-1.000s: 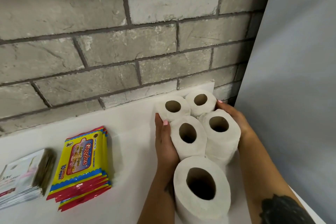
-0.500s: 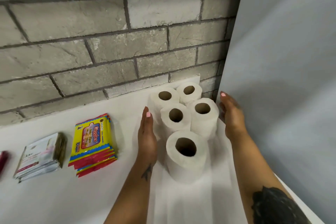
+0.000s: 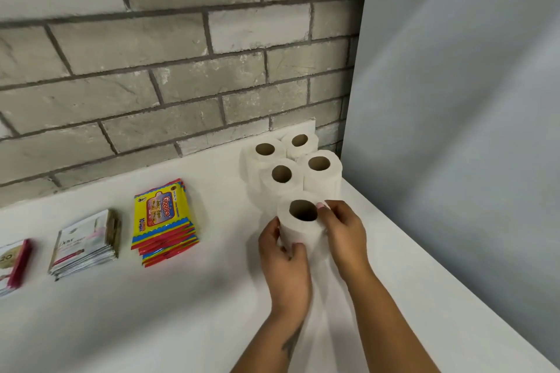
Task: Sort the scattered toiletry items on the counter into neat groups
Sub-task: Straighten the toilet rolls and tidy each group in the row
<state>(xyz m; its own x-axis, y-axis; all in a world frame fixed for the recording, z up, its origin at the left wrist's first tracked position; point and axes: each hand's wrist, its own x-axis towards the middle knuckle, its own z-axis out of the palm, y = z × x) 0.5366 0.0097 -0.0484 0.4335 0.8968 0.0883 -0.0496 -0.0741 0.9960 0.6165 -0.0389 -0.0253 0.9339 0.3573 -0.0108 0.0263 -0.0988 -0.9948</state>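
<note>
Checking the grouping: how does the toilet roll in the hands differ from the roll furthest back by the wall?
The near roll is gripped by the left hand and right hand; the far roll is untouched. The near roll stands slightly apart in front; the far roll sits packed in the corner cluster. Both are white and upright.

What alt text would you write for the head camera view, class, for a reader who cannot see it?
Both hands, left hand and right hand, grip the nearest toilet paper roll upright on a white counter; four more rolls stand behind, three sachet stacks lie left.
</note>
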